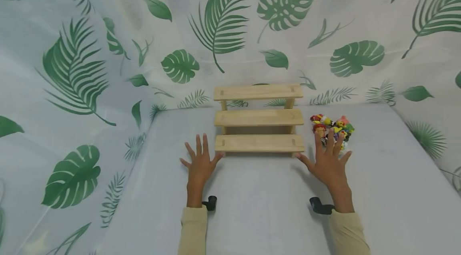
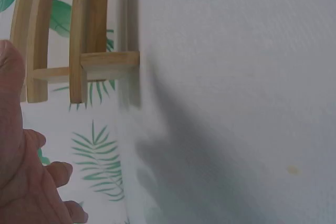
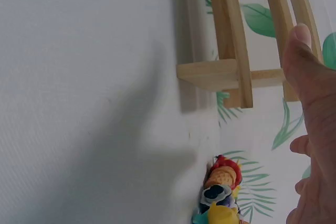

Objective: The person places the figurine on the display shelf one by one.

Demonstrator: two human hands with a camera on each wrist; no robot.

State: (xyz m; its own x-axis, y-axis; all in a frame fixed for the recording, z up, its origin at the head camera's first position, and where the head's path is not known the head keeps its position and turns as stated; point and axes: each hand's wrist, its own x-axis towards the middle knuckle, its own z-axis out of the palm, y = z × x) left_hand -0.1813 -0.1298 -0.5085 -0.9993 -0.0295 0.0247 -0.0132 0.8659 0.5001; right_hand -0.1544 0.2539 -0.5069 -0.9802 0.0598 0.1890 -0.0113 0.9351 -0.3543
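Observation:
A three-tier wooden step shelf [image 1: 259, 143] stands at the back of the table, its steps bare. My left hand [image 1: 200, 165], fingers spread, hovers by the shelf's front left corner and holds nothing. On the other side my right hand [image 1: 329, 167] is spread too, its thumb near the front right corner and its palm empty. Beyond the right fingertips lies a heap of small colourful figurines [image 1: 342, 123], partly covered by those fingers in the head view. An ice-cream-cone figurine [image 3: 223, 176] shows in the right wrist view, beside a yellow figurine [image 3: 222, 214].
A white cloth with green leaf prints [image 1: 223, 19] hangs behind and to the sides. White covering [image 1: 259, 207] lies over the table. Each wrist carries a black camera mount, one on the left [image 1: 211, 203] and one on the right [image 1: 318, 205].

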